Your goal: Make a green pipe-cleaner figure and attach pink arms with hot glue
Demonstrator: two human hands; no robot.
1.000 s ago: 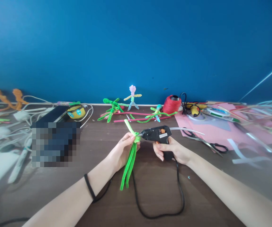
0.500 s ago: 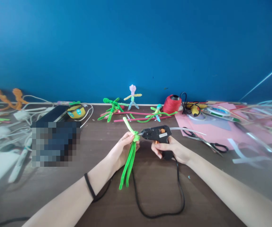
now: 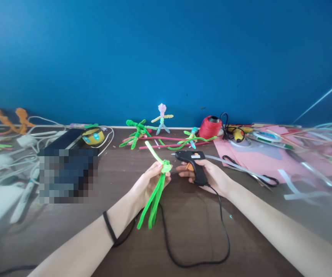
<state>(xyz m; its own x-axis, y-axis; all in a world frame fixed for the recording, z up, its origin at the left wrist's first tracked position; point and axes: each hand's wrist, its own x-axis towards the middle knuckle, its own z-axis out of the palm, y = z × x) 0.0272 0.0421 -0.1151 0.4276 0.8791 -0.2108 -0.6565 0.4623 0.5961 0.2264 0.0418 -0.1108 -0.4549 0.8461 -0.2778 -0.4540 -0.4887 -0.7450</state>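
Observation:
Between the fingers of my left hand [image 3: 152, 177] is a bundle of green pipe cleaners [image 3: 154, 200], twisted into a knot near its top. One pale green end sticks up to the left, and several long strands hang down. My right hand [image 3: 212, 175] holds a black glue gun [image 3: 193, 159] by its handle, fingers near the orange trigger. The gun's nozzle points left, a little apart from the knot. A clear glue stick [image 3: 235, 165] juts from its back, and a black cord [image 3: 226, 231] loops below it over the brown table.
Pipe-cleaner figures [image 3: 161, 117] stand and lie along the blue wall, beside loose red and green stems. A red thread spool [image 3: 210, 127], scissors [image 3: 261, 177] and pink paper [image 3: 249, 157] are at right. White cables [image 3: 1, 161] and a marker [image 3: 24, 198] lie at left.
The glue gun's nozzle has drawn back from the knot, and the gun has tilted with its handle raised. My left hand has turned the bundle slightly, so its strands swing left.

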